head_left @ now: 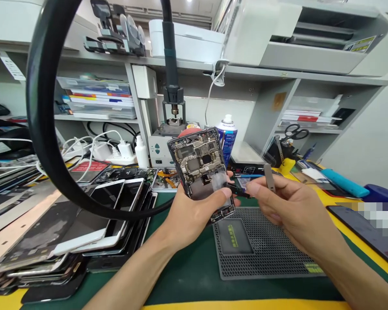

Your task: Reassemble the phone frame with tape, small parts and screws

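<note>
My left hand (194,211) is closed around an opened smartphone (194,165), tilted above the bench with its circuit board and battery area exposed. The left thumb presses on its lower part, near a piece of clear film (217,181). Just right of the phone, my right hand (283,198) pinches a small black part (239,189) between thumb and finger; its exact kind is hard to make out. A flat grey metal pry tool (269,177) also sticks up from the right hand's fingers. Below both hands lies a black perforated mat (278,241).
Stacked phones and screens (93,224) crowd the left. A thick black hose (40,107) loops across the left foreground. Behind the phone stand a grey machine (161,150) and a blue spray can (229,133). A dark phone panel (358,228) and a turquoise tool (344,183) lie right.
</note>
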{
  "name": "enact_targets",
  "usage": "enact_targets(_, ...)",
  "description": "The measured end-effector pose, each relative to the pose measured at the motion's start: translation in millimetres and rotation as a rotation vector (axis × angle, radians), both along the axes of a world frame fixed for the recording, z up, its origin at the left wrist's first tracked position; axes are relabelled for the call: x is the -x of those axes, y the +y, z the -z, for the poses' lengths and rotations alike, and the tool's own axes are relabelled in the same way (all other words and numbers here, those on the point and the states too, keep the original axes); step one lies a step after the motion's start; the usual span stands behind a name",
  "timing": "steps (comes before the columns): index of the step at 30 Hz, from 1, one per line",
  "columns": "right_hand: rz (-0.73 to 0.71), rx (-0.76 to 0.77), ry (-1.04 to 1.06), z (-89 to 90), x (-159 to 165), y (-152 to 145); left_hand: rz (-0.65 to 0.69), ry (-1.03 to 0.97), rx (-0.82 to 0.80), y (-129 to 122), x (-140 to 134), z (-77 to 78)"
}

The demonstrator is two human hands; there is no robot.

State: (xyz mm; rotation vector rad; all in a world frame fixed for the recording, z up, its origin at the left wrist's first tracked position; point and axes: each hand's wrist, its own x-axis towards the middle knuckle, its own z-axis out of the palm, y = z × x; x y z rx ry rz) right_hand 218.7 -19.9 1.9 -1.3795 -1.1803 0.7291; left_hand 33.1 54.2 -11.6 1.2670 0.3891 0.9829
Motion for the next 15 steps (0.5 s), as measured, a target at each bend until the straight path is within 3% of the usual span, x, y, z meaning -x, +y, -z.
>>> enact_targets(5,0.033,-0.186,0.311,-11.7,-14.2,-0.6,0.034,0.014,0.001,-1.7,1.1,-0.9)
enact_targets(8,0.138,-0.408,0.325,-18.1,-19.1,-3.1,0.085,0.015,-0.023,-1.5,2.9,-1.2)
enact_targets(10,0.169,-0.453,0.299,-19.4,-18.8,-7.0,0.108,0.019,-0.03,-1.5,3.8,-1.6)
enact_targets(15,-0.091,-0.384,0.355,-19.2,-11.7,-16.4,0.089,0.092,0.013,-8.6,2.4,-3.7)
